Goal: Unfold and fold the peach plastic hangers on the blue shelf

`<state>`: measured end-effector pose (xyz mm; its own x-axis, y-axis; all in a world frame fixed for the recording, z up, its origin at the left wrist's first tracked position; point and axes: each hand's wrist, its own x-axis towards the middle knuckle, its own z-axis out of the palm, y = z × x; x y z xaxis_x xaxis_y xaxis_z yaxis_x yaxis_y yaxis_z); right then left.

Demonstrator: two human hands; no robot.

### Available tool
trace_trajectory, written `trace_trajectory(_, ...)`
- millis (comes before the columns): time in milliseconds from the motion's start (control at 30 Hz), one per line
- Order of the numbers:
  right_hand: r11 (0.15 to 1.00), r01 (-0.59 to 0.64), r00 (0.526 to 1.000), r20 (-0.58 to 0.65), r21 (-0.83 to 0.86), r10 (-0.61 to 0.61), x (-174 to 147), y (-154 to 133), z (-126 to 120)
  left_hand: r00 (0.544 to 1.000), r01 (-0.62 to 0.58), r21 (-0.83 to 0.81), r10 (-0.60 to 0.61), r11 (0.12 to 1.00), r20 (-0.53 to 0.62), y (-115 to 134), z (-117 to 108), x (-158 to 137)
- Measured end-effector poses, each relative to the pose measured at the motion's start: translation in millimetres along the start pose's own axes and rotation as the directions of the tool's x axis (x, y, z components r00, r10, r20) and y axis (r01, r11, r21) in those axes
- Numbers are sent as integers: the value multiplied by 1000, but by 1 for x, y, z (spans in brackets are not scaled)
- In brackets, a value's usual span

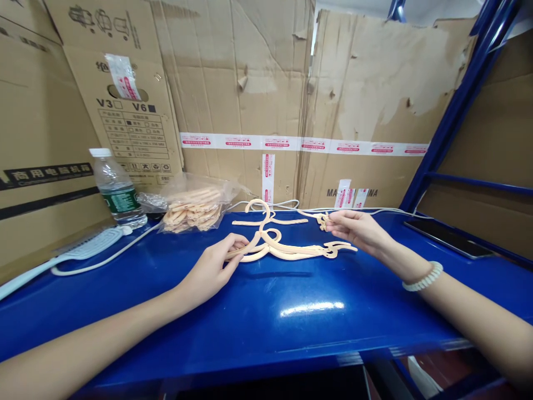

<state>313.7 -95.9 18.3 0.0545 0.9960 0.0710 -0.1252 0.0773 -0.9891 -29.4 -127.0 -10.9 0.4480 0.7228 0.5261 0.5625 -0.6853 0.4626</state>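
Observation:
My left hand (219, 261) pinches the left end of a cream plastic clothes hanger (264, 222), its hook pointing up and its body tilted above the blue tabletop. More cream hanger parts (291, 253) lie close against it, with a second hook and a notched right end; how they join I cannot tell. Just behind rests another cream hanger piece (291, 221). Farther right, my right hand (360, 230) has its fingertips closed on a small cream curled plastic piece (322, 221), partly covered by the fingers.
A clear bag of cream hanger parts (194, 208) sits back left. Beside it are a water bottle (119, 194) and a pale blue hairbrush (87, 244). A dark phone (447, 239) lies right. White cable (375, 210) runs along the back, before cardboard (241, 100) and a blue post (453, 94).

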Motion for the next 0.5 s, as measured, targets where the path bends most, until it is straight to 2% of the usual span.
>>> trace_trajectory(167,986,-111,988,126,127,95,-6,2,10,1000,-9,-2,9,1000,-1,-1,0,0)
trace_trajectory(333,988,-137,976,179,70,123,-12,2,14,1000,-7,5,7,1000,-2,-2,1,0)
trace_trajectory(500,987,-149,937,311,-59,160,-15,7,16,1000,9,-7,-9,1000,7,-1,0,0)
